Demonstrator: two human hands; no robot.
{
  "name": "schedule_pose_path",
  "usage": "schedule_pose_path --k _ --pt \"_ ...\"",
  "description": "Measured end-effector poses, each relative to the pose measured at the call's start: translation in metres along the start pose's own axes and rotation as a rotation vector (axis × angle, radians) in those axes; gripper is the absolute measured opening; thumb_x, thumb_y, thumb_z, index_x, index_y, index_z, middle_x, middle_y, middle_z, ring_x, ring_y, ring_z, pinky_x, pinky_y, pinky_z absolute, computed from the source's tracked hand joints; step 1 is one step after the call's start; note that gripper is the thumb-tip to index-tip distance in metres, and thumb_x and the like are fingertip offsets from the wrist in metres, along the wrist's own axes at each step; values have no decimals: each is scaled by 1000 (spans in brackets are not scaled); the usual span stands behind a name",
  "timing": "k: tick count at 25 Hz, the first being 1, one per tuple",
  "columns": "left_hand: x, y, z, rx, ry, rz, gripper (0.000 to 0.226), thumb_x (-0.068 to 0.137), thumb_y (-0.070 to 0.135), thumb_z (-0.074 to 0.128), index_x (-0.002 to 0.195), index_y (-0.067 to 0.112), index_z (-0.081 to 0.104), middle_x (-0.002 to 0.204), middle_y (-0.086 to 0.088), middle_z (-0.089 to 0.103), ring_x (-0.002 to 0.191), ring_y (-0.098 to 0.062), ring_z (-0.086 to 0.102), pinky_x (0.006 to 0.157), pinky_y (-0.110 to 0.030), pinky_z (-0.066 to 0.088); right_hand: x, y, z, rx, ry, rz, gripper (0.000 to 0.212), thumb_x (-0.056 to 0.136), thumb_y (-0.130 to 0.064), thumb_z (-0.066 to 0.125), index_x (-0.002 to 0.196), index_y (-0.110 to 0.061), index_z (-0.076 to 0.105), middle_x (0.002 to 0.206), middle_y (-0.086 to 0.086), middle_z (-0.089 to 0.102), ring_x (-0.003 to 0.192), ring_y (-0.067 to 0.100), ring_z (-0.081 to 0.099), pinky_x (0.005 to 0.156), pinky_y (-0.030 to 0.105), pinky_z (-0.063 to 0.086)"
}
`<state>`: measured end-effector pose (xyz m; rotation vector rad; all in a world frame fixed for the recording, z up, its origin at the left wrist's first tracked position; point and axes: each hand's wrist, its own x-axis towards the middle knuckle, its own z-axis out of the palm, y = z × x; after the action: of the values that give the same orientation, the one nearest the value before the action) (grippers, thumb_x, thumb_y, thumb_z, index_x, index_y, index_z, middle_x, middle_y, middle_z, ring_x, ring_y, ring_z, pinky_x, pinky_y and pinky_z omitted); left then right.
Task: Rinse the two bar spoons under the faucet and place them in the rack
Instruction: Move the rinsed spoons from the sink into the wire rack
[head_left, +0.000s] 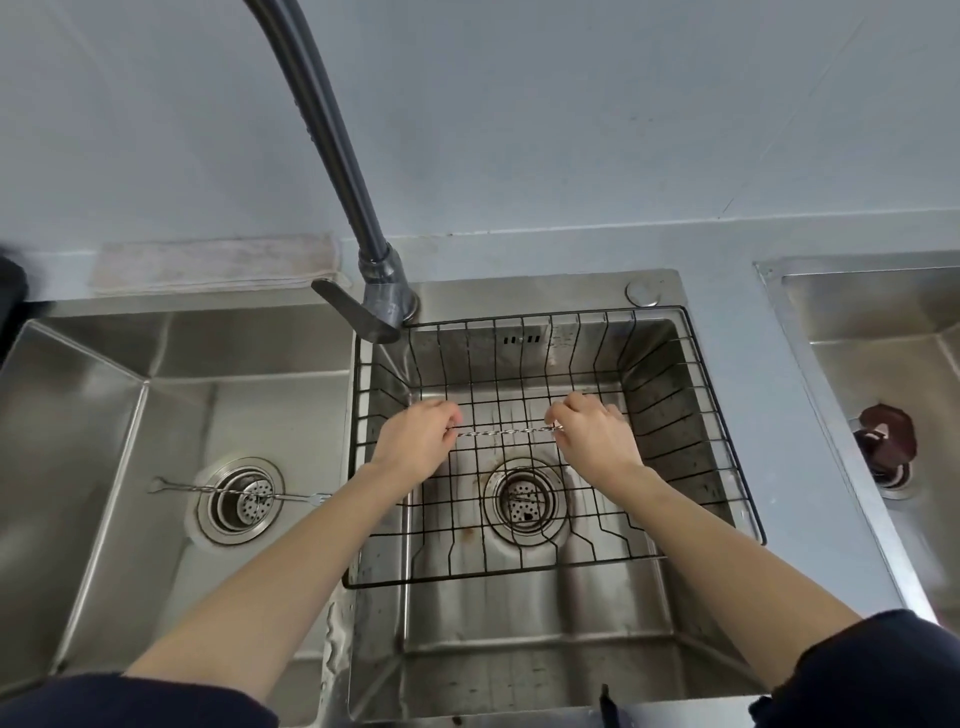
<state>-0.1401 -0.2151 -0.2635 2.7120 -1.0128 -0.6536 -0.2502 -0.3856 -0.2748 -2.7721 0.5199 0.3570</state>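
both hands (418, 439) (597, 434) pinch the thin, stiff, likely slippery bar spoon (504, 431) by its ends, mid-frame over the rack (717, 415).

Dark navy sleeves pushed up past both elbows, forearms bare. No watch, rings or gloves on left hand (422, 435) or right hand (592, 434).

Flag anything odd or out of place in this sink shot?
One thing: the second bar spoon lies across the drain strainer in the left basin, not in the rack. The other spoon is held at both ends by the left hand and right hand over the rack. No spill or damage visible.
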Motion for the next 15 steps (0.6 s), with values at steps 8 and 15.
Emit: schedule_pose_path --k 8,15 --pt "-34 1 -22 65 110 98 39 94 25 45 132 18 44 136 -4 54 121 -21 54 101 -37 44 -26 -39 -22 -30 12 -36 37 93 -16 46 129 -16 48 137 5 50 131 24 40 109 39 29" --pt "-76 -34 -44 47 240 108 49 93 29 45 139 19 32 149 -3 37 138 -18 33 114 -38 26 -48 -100 -29 -6 68 -122 47 94 -25 45 139 -19 35 150 5 36 141 21 25 117 39 17"
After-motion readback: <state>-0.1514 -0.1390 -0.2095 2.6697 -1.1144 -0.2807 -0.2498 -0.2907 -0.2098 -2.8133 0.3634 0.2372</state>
